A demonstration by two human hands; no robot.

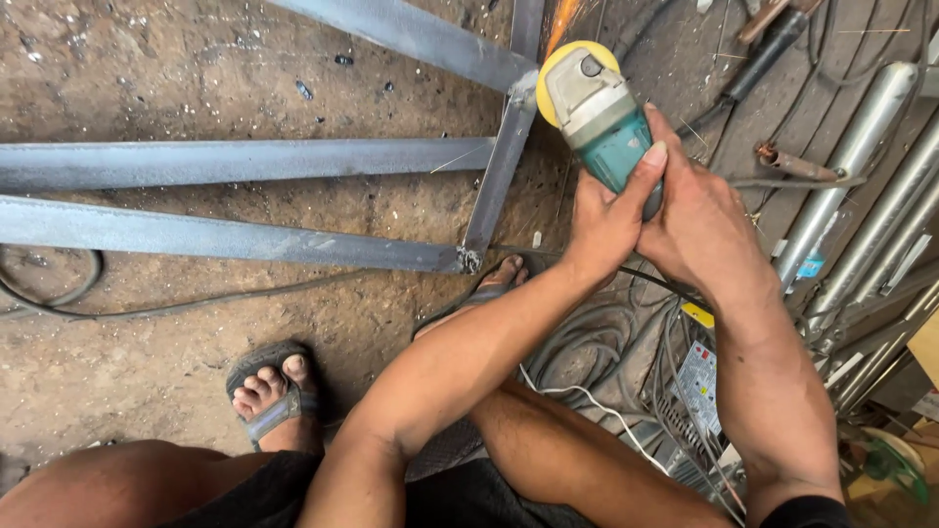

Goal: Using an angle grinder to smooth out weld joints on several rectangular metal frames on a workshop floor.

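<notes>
Both my hands grip a teal and grey angle grinder with a yellow disc guard. My left hand wraps the body from the left, thumb up along it. My right hand clasps it from the right. The disc touches the joint where a short steel bar meets a slanted steel tube, and orange sparks fly upward. Two long grey steel tubes lie across the dirt floor and join that short bar.
My feet in sandals rest on the dirt floor below the frame. A black cable snakes along the ground. Shiny metal pipes lie at the right, with a welding holder above and a grey machine with wires by my right arm.
</notes>
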